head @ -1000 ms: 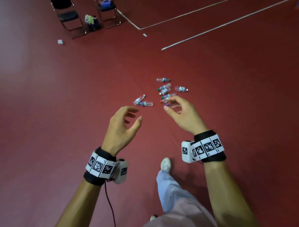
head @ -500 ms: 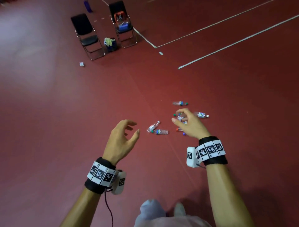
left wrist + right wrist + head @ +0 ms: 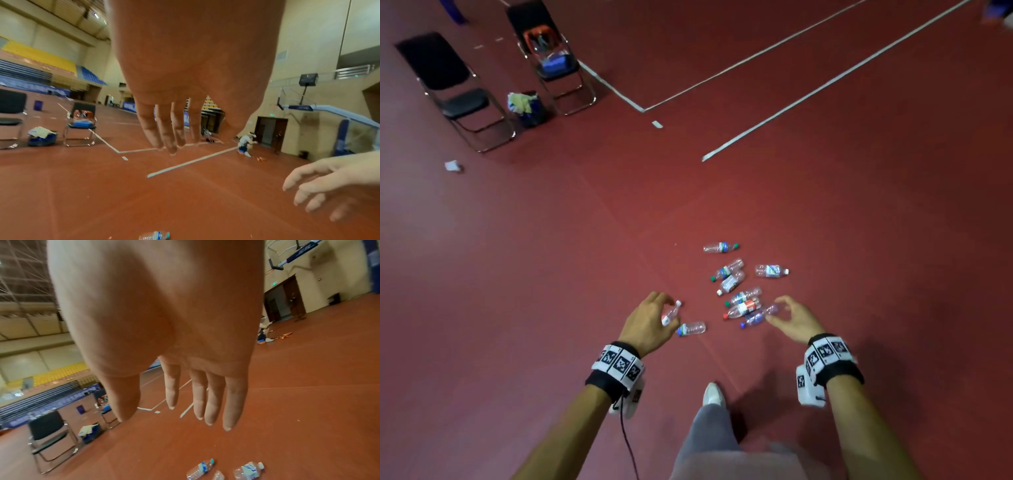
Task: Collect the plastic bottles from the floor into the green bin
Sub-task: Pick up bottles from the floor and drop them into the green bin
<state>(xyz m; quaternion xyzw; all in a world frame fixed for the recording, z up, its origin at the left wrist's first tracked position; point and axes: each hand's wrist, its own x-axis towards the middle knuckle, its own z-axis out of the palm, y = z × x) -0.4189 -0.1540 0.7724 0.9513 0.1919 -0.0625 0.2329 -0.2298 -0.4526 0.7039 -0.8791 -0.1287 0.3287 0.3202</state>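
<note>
I am looking down at a cluster of plastic bottles [image 3: 736,284] lying on their sides on the red floor [image 3: 551,274]; the green bin is not showing in any view. My left hand [image 3: 650,323] is hovering over a white-capped bottle [image 3: 671,312], just beside a green-capped bottle [image 3: 691,329]; its fingers [image 3: 164,129] are hanging loosely extended, holding nothing. My right hand [image 3: 796,322] is spreading relaxed fingers [image 3: 205,399] above a blue-capped bottle [image 3: 758,317] at the near end of the cluster, gripping nothing. Two folding chairs [image 3: 455,89] and a dark basket [image 3: 529,108] are standing well apart at the far left.
</note>
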